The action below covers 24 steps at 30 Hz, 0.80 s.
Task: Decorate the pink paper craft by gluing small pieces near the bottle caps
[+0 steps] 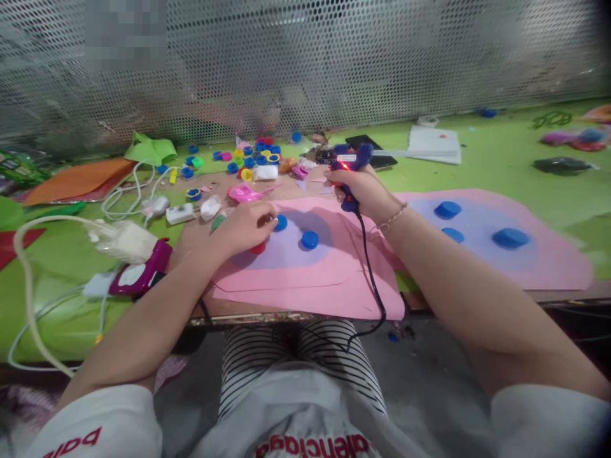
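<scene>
My right hand (359,189) is wrapped round a blue hot glue gun (351,198), with a pale glue stick out of its back and a small red light showing. Its black cord hangs down over the table edge. My left hand (245,228) has its fingers curled, the tips at the left side of a blue bottle cap (281,222). Partly under this hand sits a red bottle cap (258,248). Another blue cap (310,240) lies to the right. All three rest on a lilac paper shape (291,256) on a pink paper sheet (344,286).
At right, a second pink sheet (568,261) bears blue caps (510,238) on lilac paper. Loose coloured caps (248,162) lie behind my left hand. At left are white cables (28,280), a plug (126,242) and a magenta box (147,267). A perforated metal panel (305,57) stands behind.
</scene>
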{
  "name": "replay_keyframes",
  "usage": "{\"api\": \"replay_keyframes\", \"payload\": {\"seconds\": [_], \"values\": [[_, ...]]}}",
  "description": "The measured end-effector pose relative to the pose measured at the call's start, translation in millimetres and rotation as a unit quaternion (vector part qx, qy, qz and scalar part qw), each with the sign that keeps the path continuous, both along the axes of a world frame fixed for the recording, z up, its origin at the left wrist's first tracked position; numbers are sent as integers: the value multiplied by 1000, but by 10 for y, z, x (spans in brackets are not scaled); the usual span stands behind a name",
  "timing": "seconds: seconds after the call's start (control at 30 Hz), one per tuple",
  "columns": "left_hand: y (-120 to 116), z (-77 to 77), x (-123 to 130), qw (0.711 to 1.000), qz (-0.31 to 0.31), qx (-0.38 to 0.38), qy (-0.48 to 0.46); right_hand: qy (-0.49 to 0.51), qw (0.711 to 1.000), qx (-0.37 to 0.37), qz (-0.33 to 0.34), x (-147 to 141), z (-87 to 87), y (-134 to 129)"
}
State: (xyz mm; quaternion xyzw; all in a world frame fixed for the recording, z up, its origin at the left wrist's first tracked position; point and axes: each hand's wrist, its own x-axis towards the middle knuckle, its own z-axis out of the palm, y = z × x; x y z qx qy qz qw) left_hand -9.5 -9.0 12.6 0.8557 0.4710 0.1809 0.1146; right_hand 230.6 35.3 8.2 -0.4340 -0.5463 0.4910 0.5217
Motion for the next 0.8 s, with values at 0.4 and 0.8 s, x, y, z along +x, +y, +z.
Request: {"api": "replay_keyframes", "payload": {"seconds": [0.4,0.8], "values": [[67,-19,-55,998,-1,-23,-54,107,973,7,-203,424,118,242],[172,-52,-131,976,64,-131,-162,27,999,31,-9,304,178,17]]}}
